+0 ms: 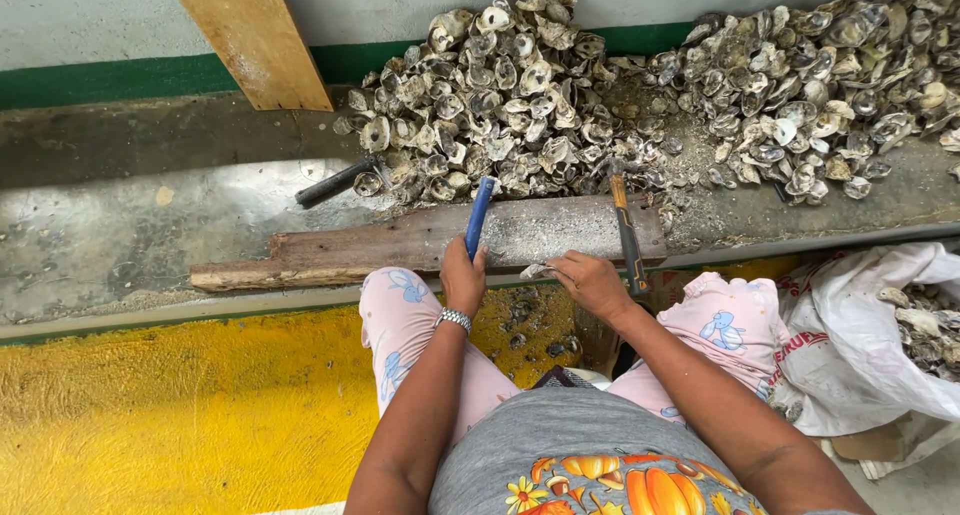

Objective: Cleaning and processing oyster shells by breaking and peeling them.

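- Nearest the lens, two hands work at the wooden plank; the left hand is clamped on a blue-handled tool, while the right hand pins a single oyster shell against the plank's near edge.
- That one shell looks to be the piece in hand; whether it is already opened I cannot tell.
- One brown-and-black-handled tool lies on the plank beside the right hand; one dark-handled tool rests on the counter to the left.
- Two large heaps of shells sit behind, too many to count; by my judgement much remains.
- One white sack at the right holds a few more shells.
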